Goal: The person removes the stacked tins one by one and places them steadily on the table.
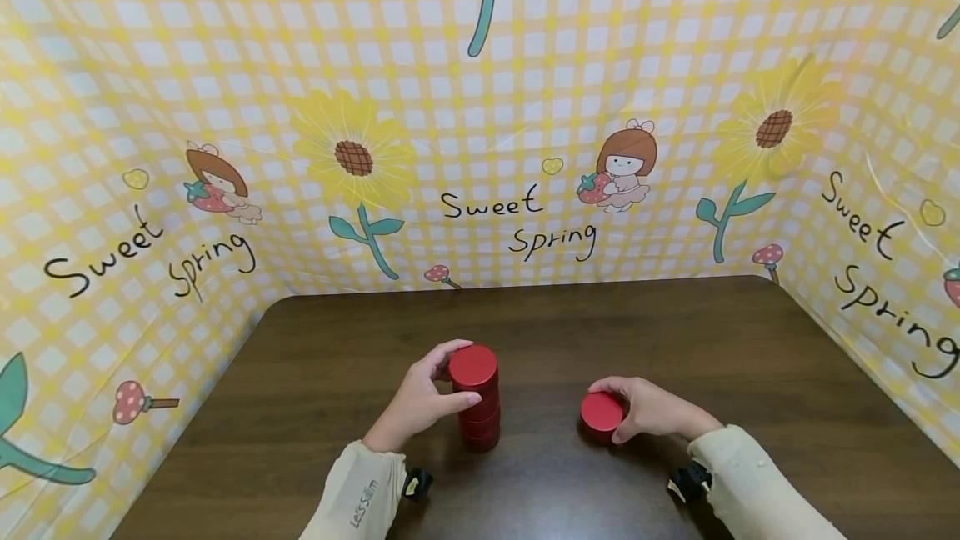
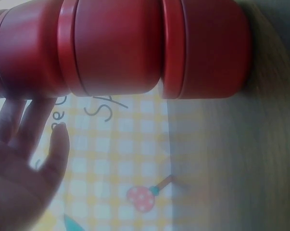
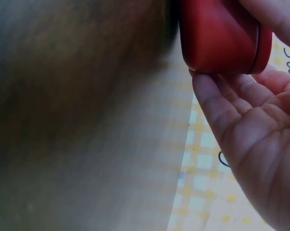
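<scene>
A stack of several round red lidded tins stands upright on the table. My left hand holds the top tin, thumb in front and fingers behind it. In the left wrist view the stacked tins lie across the upper part, with the left hand below them. To the right of the stack, my right hand grips a single red tin between thumb and fingers. The right wrist view shows this tin upright at the tabletop; whether it touches the surface I cannot tell.
The dark brown wooden table has rounded far corners. A yellow checked cloth printed with flowers and "Sweet Spring" closes off the back and both sides. Some table surface separates the stack from the single tin.
</scene>
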A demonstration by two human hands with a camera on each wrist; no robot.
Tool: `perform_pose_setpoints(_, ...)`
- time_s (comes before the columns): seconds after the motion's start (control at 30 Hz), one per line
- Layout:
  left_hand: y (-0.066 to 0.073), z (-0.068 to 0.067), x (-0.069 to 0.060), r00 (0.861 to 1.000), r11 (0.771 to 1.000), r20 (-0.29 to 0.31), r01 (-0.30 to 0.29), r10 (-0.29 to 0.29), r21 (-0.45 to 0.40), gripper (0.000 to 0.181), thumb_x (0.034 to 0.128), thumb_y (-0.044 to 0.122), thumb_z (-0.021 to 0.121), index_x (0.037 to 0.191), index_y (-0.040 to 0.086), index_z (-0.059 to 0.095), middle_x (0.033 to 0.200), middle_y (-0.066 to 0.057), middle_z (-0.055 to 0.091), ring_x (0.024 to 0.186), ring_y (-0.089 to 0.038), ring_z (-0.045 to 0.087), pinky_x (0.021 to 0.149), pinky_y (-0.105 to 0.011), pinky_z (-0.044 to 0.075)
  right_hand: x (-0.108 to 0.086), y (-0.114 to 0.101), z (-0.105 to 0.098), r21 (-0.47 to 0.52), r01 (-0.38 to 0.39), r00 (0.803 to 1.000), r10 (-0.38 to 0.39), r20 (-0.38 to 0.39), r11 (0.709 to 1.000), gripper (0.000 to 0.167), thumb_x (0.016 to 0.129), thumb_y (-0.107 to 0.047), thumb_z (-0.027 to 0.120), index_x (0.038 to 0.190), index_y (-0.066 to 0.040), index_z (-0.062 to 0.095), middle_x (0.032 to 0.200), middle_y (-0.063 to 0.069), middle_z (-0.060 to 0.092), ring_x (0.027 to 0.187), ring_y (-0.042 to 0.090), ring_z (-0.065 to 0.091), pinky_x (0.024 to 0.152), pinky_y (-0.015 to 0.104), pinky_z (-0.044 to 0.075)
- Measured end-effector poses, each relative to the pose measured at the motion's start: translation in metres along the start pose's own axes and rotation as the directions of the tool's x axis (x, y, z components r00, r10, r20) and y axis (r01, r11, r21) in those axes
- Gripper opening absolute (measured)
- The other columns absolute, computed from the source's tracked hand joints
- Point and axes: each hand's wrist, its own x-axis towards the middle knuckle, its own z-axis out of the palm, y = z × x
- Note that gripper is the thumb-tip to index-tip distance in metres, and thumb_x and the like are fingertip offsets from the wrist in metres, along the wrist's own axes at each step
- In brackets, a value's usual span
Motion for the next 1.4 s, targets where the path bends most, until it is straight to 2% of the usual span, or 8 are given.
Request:
perform_pose_setpoints(0.27,-0.001,0.000,0.002,1.000,1.000,-0.002,0.011,-0.011,0.007,0.061,0.0786,0.015,0.078,0.131,0.002,0.051,0.113,-0.014,0.063,0.094,-0.024,0.057,0.080,-0.042,0.049,0.000,-0.001,-0.001,0.000,-0.016,1.000,0.016,0.008,1.000,0.064,0.067,0.005,0.078,0.125,0.007,0.051,0.110,0.009,0.059,0.094,0.023,0.050,0.077,0.031,0.044)
perform_pose_setpoints(0.6,0.001,-0.002,0.001,1.000,1.000,0.002,0.006,-0.006,-0.002,0.059,0.0788,0.012,0.078,0.130,0.000,0.051,0.113,-0.015,0.062,0.094,-0.022,0.056,0.082,-0.046,0.048,-0.002,-0.001,-0.001,0.011,-0.033,0.999,0.033,0.021,0.999,0.063,0.066,0.006,0.077,0.124,0.006,0.051,0.111,0.010,0.059,0.096,0.023,0.049,0.079,0.034,0.043)
perform_pose_setpoints(0.93,0.000,-0.001,0.001,1.000,1.000,0.002,-0.019,0.019,0.019,0.058,0.0781,0.011,0.078,0.129,0.000,0.052,0.110,-0.014,0.063,0.092,-0.022,0.057,0.081,-0.039,0.049,-0.003,0.001,0.000,-0.006,-0.020,0.999,0.020,0.027,1.000,0.062,0.066,0.007,0.076,0.123,0.005,0.051,0.111,0.009,0.058,0.097,0.024,0.050,0.079,0.031,0.044)
perform_pose_setpoints(1.17,0.001,0.000,0.001,1.000,1.000,-0.001,-0.014,0.014,0.019,0.058,0.0775,0.011,0.078,0.129,-0.001,0.052,0.111,-0.015,0.063,0.093,-0.022,0.057,0.081,-0.040,0.049,-0.005,0.001,-0.005,0.010,0.013,0.999,-0.014,0.050,1.000,0.070,0.071,0.001,0.077,0.131,0.012,0.043,0.118,0.014,0.057,0.104,0.026,0.052,0.082,0.025,0.045)
perform_pose_setpoints(1.27,0.002,0.000,0.001,1.000,1.000,0.007,-0.001,0.001,0.010,0.059,0.0780,0.013,0.078,0.129,0.000,0.052,0.114,-0.015,0.063,0.095,-0.022,0.057,0.081,-0.041,0.049,-0.006,-0.001,-0.010,0.065,0.021,0.997,-0.025,0.067,0.998,0.070,0.077,-0.004,0.075,0.134,0.014,0.039,0.122,0.019,0.055,0.109,0.032,0.053,0.088,0.031,0.046)
perform_pose_setpoints(1.4,0.001,-0.001,0.002,1.000,1.000,0.013,-0.001,0.000,0.011,0.060,0.0777,0.015,0.078,0.129,0.001,0.051,0.115,-0.015,0.062,0.098,-0.024,0.056,0.082,-0.042,0.049,-0.004,-0.007,-0.017,0.069,0.050,0.998,-0.053,0.032,0.996,0.069,0.082,-0.013,0.074,0.136,0.013,0.038,0.126,0.028,0.052,0.115,0.043,0.051,0.094,0.048,0.044)
